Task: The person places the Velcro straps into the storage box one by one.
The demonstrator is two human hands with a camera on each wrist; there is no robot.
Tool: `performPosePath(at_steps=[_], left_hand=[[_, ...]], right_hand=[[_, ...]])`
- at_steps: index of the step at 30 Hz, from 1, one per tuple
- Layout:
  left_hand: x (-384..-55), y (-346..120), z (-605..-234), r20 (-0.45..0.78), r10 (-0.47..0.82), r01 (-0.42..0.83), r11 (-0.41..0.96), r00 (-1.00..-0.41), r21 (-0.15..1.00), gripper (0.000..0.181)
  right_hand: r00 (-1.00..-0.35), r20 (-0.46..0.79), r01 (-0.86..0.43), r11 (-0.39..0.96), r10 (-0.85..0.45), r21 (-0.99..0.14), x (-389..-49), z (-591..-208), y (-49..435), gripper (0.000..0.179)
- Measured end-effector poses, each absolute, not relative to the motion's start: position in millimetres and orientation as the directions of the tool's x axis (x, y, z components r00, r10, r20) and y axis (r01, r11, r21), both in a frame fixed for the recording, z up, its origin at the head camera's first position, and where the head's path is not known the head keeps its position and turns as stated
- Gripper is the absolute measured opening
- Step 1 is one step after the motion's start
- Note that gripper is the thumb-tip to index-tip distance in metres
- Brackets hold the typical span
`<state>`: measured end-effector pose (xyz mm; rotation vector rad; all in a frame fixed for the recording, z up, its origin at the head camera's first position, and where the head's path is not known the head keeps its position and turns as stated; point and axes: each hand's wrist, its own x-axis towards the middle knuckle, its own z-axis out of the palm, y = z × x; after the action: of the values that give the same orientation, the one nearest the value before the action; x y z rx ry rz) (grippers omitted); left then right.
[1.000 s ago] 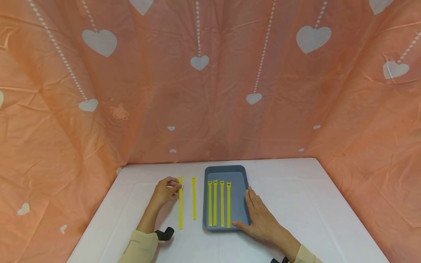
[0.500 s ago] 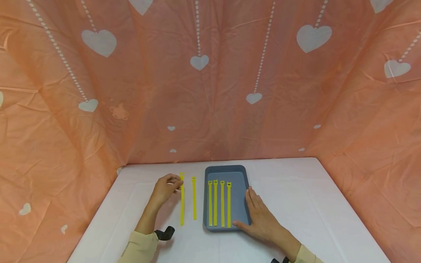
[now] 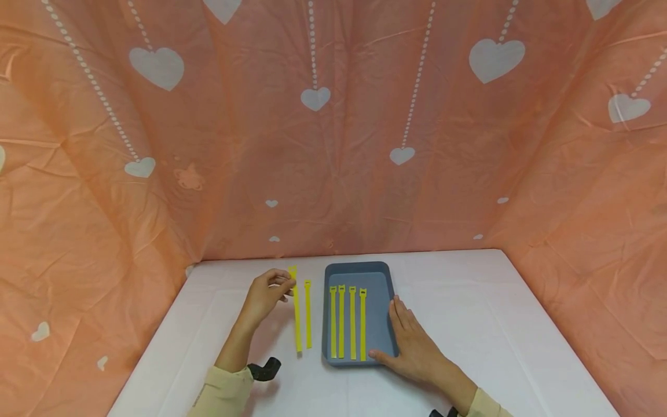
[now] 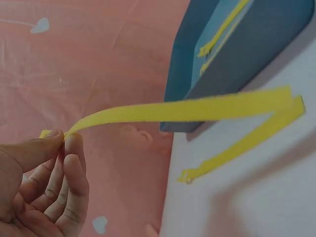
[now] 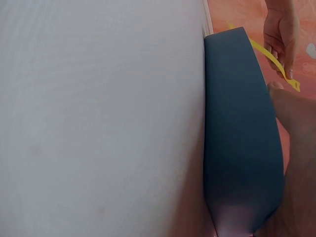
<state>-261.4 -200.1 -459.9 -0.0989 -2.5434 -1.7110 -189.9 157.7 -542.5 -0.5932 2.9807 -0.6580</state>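
Observation:
My left hand [image 3: 268, 293] pinches a yellow hook-and-loop cable tie [image 3: 297, 324] between thumb and fingers, just below its slotted head. In the left wrist view the strap [image 4: 163, 111] stretches out from the fingertips in a gentle bend. A second yellow cable tie [image 3: 308, 315] lies on the table between that hand and a blue-grey tray [image 3: 379, 324]. Inside the tray, several more ties [image 3: 353, 327] lie side by side, heads at the far end. My right hand [image 3: 417, 350] rests against the tray's right side, fingers straight along the outer wall, thumb over the near right corner.
The tray stands mid-table on a white cloth [image 3: 469, 313]. Pink-orange sheeting with white hearts [image 3: 359, 202] walls in the back and both sides. A black wrist mount [image 3: 264, 369] sticks out beside the left sleeve.
My left hand has raised the held cable tie and carried it rightward and away from me, close beside the loose one. The right hand and tray stay in place.

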Motion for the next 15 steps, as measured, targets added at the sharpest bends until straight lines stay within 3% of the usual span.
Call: performPosePath(at_steps=[15], left_hand=[[-261.1, -179.6, -443.6, 0.116, 0.044, 0.124, 0.288, -0.992, 0.95, 0.021]], right_hand=[[-0.924, 0.046, -0.365, 0.844, -0.379, -0.393, -190.6, -542.0, 157.6, 0.127]])
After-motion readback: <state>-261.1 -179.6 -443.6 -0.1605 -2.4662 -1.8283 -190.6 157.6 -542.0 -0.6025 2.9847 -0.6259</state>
